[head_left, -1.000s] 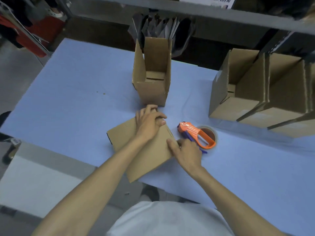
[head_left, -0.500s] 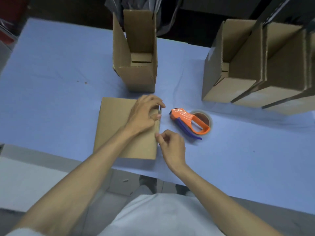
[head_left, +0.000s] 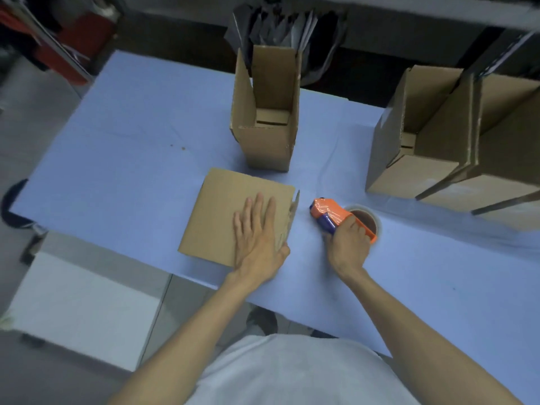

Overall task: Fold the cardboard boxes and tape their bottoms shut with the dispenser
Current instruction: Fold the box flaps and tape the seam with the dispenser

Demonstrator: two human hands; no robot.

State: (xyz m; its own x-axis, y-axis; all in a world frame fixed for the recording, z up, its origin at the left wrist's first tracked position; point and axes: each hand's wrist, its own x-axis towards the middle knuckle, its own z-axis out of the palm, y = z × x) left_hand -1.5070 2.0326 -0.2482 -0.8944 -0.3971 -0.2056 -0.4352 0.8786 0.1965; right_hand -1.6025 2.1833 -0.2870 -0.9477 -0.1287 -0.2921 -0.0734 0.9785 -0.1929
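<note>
- Risk, flat box (head_left: 233,206): it lies near the front edge of the desk (head_left: 117,141) under the left grip (head_left: 257,238), whose fingers are spread flat and press down. Its right flap stands slightly raised, so lighter pressure may let the flap spring open or the box slide.
- Risk, tape dispenser (head_left: 327,210): it sits just right of the flat box, with the right grip (head_left: 349,244) curled round its handle. A loose tape end could catch on the desk or run crooked across the seam.
- Count, upright boxes (head_left: 267,147): 1 at centre back, at least 2 at the right, cut by the frame.
- Count, flat box: 1.
- Count, tape dispenser: 1.
- Count, grips: 2.
</note>
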